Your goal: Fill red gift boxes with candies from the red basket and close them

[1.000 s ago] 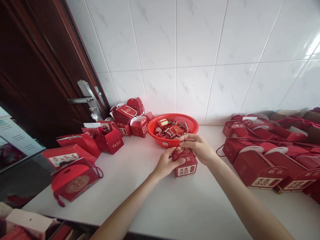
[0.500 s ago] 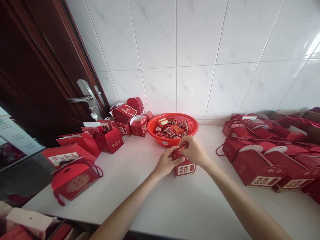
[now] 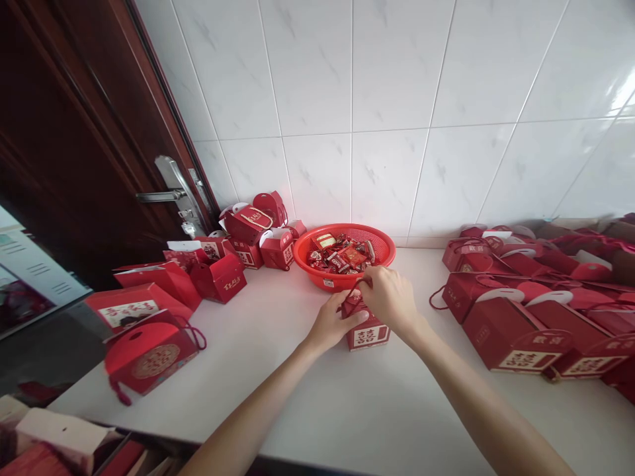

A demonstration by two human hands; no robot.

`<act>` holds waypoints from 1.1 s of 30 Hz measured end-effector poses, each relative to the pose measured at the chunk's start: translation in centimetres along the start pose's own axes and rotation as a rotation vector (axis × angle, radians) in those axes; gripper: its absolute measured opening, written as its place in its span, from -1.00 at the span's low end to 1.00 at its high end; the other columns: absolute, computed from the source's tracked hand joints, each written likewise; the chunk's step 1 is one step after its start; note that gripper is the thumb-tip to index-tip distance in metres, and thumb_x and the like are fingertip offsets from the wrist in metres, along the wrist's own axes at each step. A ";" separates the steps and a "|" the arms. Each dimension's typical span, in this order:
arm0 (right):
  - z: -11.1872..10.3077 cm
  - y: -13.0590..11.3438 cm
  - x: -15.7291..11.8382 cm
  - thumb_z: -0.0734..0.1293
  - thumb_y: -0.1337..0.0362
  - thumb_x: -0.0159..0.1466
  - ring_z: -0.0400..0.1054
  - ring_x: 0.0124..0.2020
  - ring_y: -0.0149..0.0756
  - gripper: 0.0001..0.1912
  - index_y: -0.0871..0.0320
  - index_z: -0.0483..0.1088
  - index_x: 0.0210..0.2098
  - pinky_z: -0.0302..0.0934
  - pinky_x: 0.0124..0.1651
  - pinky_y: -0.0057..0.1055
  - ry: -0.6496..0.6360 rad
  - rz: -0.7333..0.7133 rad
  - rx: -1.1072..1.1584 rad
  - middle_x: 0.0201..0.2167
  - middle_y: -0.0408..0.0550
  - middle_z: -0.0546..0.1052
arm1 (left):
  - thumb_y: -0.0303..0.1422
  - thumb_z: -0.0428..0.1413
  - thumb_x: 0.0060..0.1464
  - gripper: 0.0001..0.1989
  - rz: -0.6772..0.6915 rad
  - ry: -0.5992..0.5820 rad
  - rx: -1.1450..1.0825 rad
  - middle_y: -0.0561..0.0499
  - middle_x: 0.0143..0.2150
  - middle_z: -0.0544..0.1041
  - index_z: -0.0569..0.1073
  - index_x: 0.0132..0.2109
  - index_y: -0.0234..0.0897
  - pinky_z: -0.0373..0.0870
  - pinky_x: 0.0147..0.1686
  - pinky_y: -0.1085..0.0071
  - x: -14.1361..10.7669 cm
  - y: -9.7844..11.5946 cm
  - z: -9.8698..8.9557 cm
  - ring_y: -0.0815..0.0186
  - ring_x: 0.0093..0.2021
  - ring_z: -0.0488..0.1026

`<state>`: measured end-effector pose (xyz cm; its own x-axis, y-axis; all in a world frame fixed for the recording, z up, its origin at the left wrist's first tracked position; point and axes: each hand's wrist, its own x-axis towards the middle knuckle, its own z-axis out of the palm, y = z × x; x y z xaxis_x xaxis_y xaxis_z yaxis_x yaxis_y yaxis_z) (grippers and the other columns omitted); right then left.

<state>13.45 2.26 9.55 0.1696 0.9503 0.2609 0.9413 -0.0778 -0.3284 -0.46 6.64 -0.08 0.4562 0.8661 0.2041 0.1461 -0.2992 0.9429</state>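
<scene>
A small red box (image 3: pixel 368 336) with a cream label and dark characters stands upright on the white table (image 3: pixel 377 403). My left hand (image 3: pixel 333 322) grips the box's upper left part, its thumb across the front. At the top, my right hand (image 3: pixel 389 297) is closed in a pinch on the box's dark red cord (image 3: pixel 355 285), part of which curves out to the left of the fingers. Just behind the box is an orange-red plastic basket (image 3: pixel 387 254) with wrapped sweets (image 3: pixel 342 256) in it. My right hand hides part of the box top.
Several red boxes (image 3: pixel 218 276) stand at the left, one with a cord handle (image 3: pixel 153 354) near the table edge. Many more boxes (image 3: pixel 501 334) are packed at the right. A tiled wall (image 3: pixel 317 79) rises behind; a dark door (image 3: pixel 84 99) is at the left.
My right hand has turned slightly over the box top, and the cord loop now shows to its left. My left hand remains on the box, which has hardly moved.
</scene>
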 end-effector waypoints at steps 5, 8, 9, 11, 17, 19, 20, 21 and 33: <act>0.0 -1.0 -0.3 0.23 0.35 0.26 0.43 -0.34 -0.23 -0.82 0.11 0.44 -0.40 -0.08 -0.42 -0.39 0.042 -0.022 0.088 -0.35 -0.02 0.59 | -0.13 0.30 -0.01 -0.57 -0.002 0.004 0.014 -0.04 -0.12 0.58 0.48 -0.05 -0.28 0.45 -0.08 0.25 0.0 0.2 0.1 0.14 -0.08 0.51; 0.1 -1.2 -0.4 0.24 0.35 0.25 0.41 -0.37 -0.25 -0.84 0.11 0.44 -0.40 -0.08 -0.42 -0.40 0.050 -0.026 0.148 -0.38 -0.04 0.59 | -0.13 0.30 -0.02 -0.56 -0.011 -0.005 -0.039 -0.05 -0.11 0.59 0.47 -0.05 -0.28 0.46 -0.09 0.26 0.0 0.3 0.0 0.12 -0.07 0.53; 0.1 -1.2 -0.4 0.25 0.35 0.23 0.40 -0.38 -0.26 -0.85 0.11 0.44 -0.42 -0.07 -0.42 -0.40 0.049 -0.027 0.172 -0.40 -0.04 0.58 | -0.12 0.31 -0.02 -0.54 -0.014 -0.014 -0.059 -0.06 -0.10 0.60 0.47 -0.05 -0.28 0.46 -0.09 0.25 0.0 0.3 0.0 0.11 -0.06 0.53; 0.1 -1.0 -0.3 0.27 0.36 0.20 0.37 -0.42 -0.28 -0.87 0.11 0.40 -0.46 -0.06 -0.43 -0.41 0.044 -0.024 0.225 -0.45 -0.06 0.56 | -0.09 0.32 -0.03 -0.50 -0.018 -0.041 -0.103 -0.08 -0.08 0.61 0.47 -0.02 -0.28 0.46 -0.06 0.23 0.0 0.3 -0.2 0.09 -0.03 0.54; -0.4 0.2 0.2 0.30 0.43 0.06 0.23 -0.53 -0.38 -0.78 0.12 0.22 -0.64 -0.02 -0.46 -0.43 -0.036 -0.046 0.406 -0.60 -0.16 0.42 | -0.07 0.33 -0.02 -0.44 -0.008 -0.052 -0.129 -0.12 0.01 0.56 0.49 0.06 -0.27 0.43 0.01 0.23 -0.2 0.7 -0.1 0.08 0.05 0.50; -0.5 0.7 0.4 0.31 0.44 0.03 0.19 -0.56 -0.40 -0.76 0.12 0.19 -0.67 -0.02 -0.49 -0.43 -0.086 -0.071 0.476 -0.65 -0.20 0.36 | -0.07 0.33 -0.01 -0.45 -0.009 -0.047 -0.130 -0.11 0.05 0.54 0.50 0.07 -0.24 0.42 0.05 0.22 -0.3 0.8 -0.1 0.08 0.08 0.48; -0.6 0.9 0.5 0.32 0.43 0.02 0.16 -0.57 -0.42 -0.75 0.12 0.18 -0.68 -0.03 -0.50 -0.43 -0.112 -0.083 0.516 -0.66 -0.21 0.33 | -0.07 0.33 -0.01 -0.45 -0.008 -0.044 -0.134 -0.11 0.07 0.54 0.50 0.08 -0.23 0.42 0.07 0.21 -0.4 0.8 0.0 0.08 0.09 0.48; -0.7 1.1 0.5 0.33 0.41 0.02 0.13 -0.58 -0.43 -0.74 0.12 0.18 -0.69 -0.04 -0.52 -0.43 -0.141 -0.095 0.561 -0.68 -0.23 0.30 | -0.07 0.34 -0.01 -0.45 -0.008 -0.039 -0.140 -0.12 0.09 0.53 0.50 0.08 -0.23 0.42 0.08 0.20 -0.5 0.9 0.0 0.08 0.10 0.47; -1.6 1.6 0.6 0.36 0.23 0.05 0.11 -0.60 -0.45 -0.78 0.16 0.33 -0.65 -0.03 -0.54 -0.44 -0.121 -0.068 0.850 -0.67 -0.21 0.31 | -0.16 0.39 -0.06 -0.21 0.005 -0.029 -0.207 -0.15 0.23 0.47 0.32 0.29 -0.15 0.32 0.22 0.13 -0.6 1.1 -0.2 0.03 0.26 0.37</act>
<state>15.52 2.28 10.62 0.0425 0.9741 0.2220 0.4021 0.1867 -0.8964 -0.75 5.85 0.91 0.4817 0.8522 0.2041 -0.0381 -0.2123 0.9765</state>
